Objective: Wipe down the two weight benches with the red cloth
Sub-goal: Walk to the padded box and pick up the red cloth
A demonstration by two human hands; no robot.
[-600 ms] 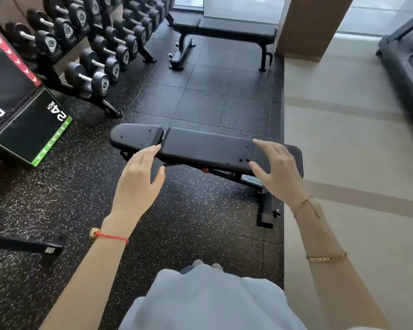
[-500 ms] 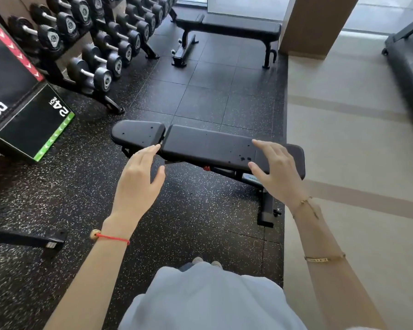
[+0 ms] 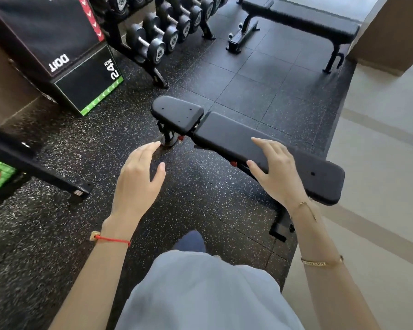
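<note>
Both hands empty, fingers straight and relaxed, nothing grasped. Left hand [image 3: 138,179] is raised above bare speckled rubber floor [image 3: 200,186], fingertips pointing toward the base post under the near bench's seat pad; no contact visible. Right hand [image 3: 275,173] is raised at the near long edge of the near weight bench [image 3: 227,136], in front of its back pad from this view; cannot tell whether the palm touches the pad. Thumb sits at the pad's lower edge, near a red adjustment knob [image 3: 233,163].

Near weight bench runs diagonally, seat pad at upper left, back pad's far end at lower right, reaching the boundary where rubber floor meets the beige floor [image 3: 379,151]. Its rear foot stands on the rubber just inside that boundary. Open floor lies between the hands and in front of the person's light skirt [image 3: 200,294].

Far weight bench [image 3: 303,19] stands at top, parallel to the rubber tiles, well apart from the near one, with a band of bare tiled floor between them. Its right end is beside a tan column [image 3: 391,32].

Dumbbell rack [image 3: 162,32] stands upper left, its foot near the seat pad end. Black plyo box [image 3: 65,55] marked "24 INCH" sits left of the rack. A black frame bar [image 3: 41,167] juts in from the left edge.

Red cloth not in view.
</note>
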